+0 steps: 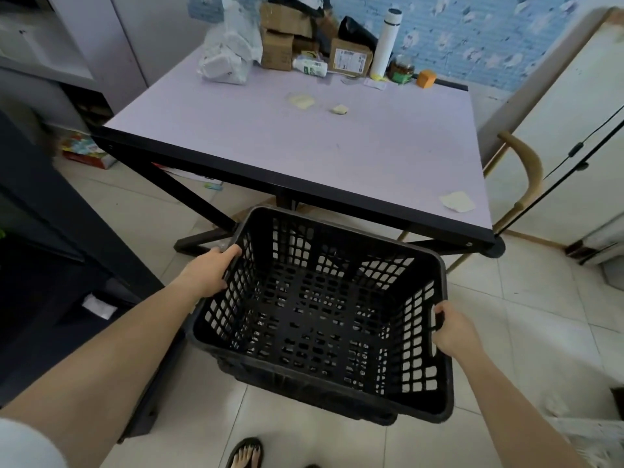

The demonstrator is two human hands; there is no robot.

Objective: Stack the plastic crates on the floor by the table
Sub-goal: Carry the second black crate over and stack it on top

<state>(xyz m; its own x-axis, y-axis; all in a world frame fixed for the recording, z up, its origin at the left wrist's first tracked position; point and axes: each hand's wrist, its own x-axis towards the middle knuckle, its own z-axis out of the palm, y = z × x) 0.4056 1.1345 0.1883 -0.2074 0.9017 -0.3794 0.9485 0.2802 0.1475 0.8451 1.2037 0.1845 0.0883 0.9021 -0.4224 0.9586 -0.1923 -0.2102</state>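
I hold one black lattice-walled plastic crate [320, 319] at its two short ends. My left hand [207, 271] is closed over the rim of the left end, fingers curled over the top edge. My right hand [454, 332] is closed on the right end, fingers hooked through the handle slot. The crate is empty and sits just in front of the near edge of the table [304, 146], above the tiled floor [506, 288]. Dark lattice shows directly beneath its base; I cannot tell whether this is a second crate or how many lie there. Count on the table top: one white flask [386, 42], one orange block [426, 78], several cardboard boxes [287, 35]. One sandalled foot [246, 454] is visible below the crate.
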